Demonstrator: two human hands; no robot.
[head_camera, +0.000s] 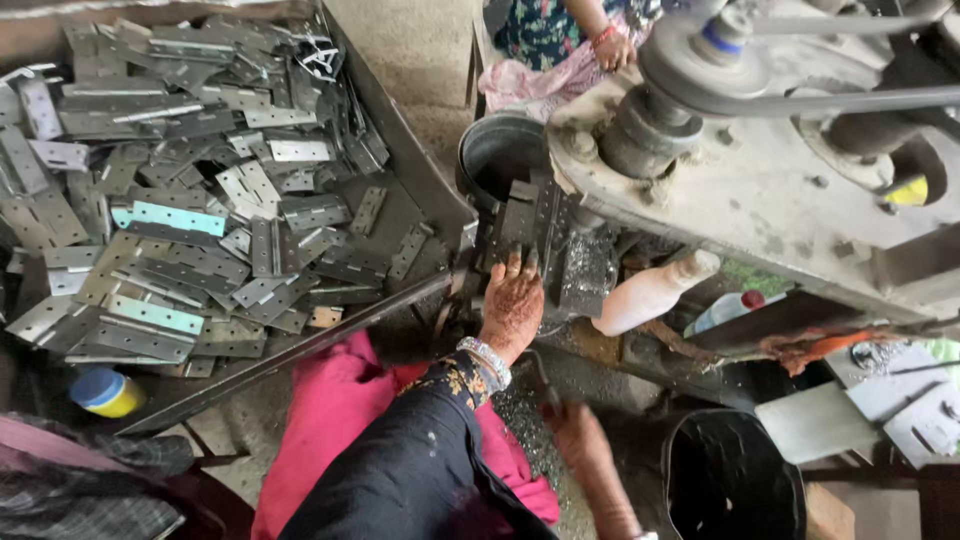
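Observation:
My left hand (512, 305), in a black sleeve with silver bangles, reaches up to the machine (760, 190). Its fingertips grip the lower edge of a grey metal hinge (522, 222) held upright against the machine's front. My right hand (578, 432) hangs lower, over a floor strewn with metal shavings. It is blurred, beside a dark rod (547, 385), and its grip cannot be made out. A pink cloth (340, 420) covers my lap.
A large slanted metal tray (400, 150) on the left holds several loose hinges (200, 220). A yellow jar with a blue lid (105, 392), a white bottle (650, 292), a black bucket (735, 480) and a dark round bin (500, 150) stand around. Another person's hand (612, 48) is at the top.

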